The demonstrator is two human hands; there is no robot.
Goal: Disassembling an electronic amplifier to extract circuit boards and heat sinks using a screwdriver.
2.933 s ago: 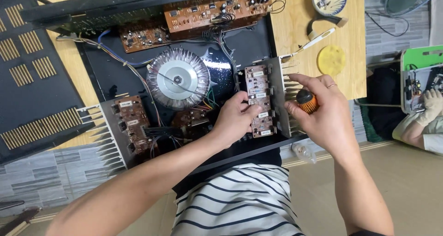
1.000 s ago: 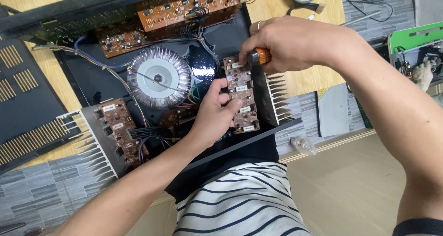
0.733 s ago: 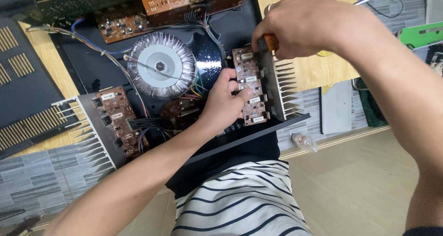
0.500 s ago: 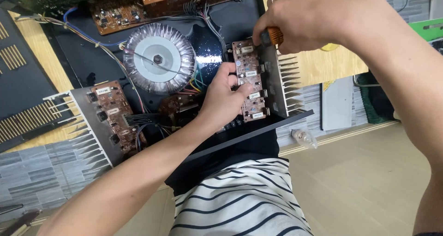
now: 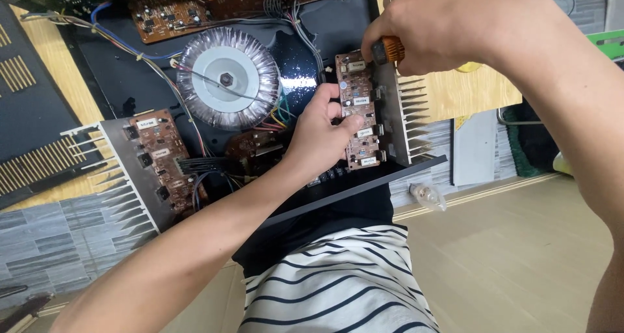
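An opened black amplifier chassis (image 5: pixel 117 73) lies on a wooden table. My left hand (image 5: pixel 322 134) grips the brown circuit board (image 5: pixel 359 105) mounted on the right finned heatsink (image 5: pixel 406 121). My right hand (image 5: pixel 448 24) is closed around an orange-handled screwdriver (image 5: pixel 392 49), held at the top of that board; the shaft and tip are hidden. A silver toroidal transformer (image 5: pixel 227 79) sits in the chassis middle.
A second board on a finned heatsink (image 5: pixel 140 170) stands at the left. More brown boards (image 5: pixel 169 14) and wire bundles line the far side. The black vented cover (image 5: pixel 29 121) lies at the left. A small clear bag (image 5: pixel 429 196) rests on the table edge.
The view has drifted slightly, shifting the chassis down-left in frame. My right hand with the screwdriver stays at the board's top and my left hand keeps its hold on the board.
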